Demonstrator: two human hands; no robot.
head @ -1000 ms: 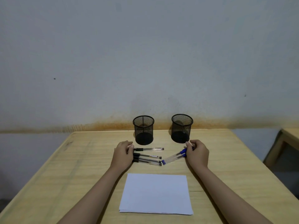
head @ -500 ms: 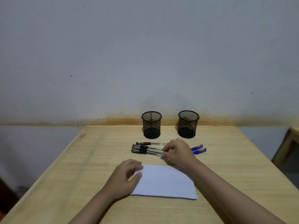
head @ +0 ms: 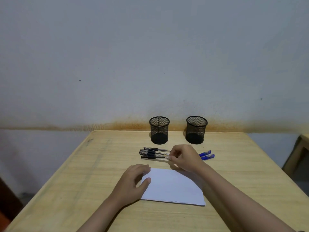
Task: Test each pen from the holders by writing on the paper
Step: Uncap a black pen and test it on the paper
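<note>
Four slim clear-barrelled black pens (head: 154, 153) lie side by side on the pale wooden table (head: 100, 164), before two black mesh holders (head: 159, 130). The right hand (head: 184, 158) pinches their near ends, while the left hand (head: 132, 183), fingers loosely curled, rests on the white paper sheet (head: 173, 186). Each pen is probably light, stiff and smooth (prone to roll), best taken mid-barrel at the grip.

My right hand (head: 184, 157) covers the near ends of the black pens (head: 154, 153) and all but the caps of the two blue pens (head: 207, 155); whether my fingertips pinch a pen cannot be determined. My left hand (head: 133, 181) hides the left edge of the paper (head: 173, 186), and my right forearm hides its far right corner. Both forearms are cut off by the bottom edge. Printing on the pen barrels is too small to read. The table (head: 83, 181) is cropped at the bottom.
</note>
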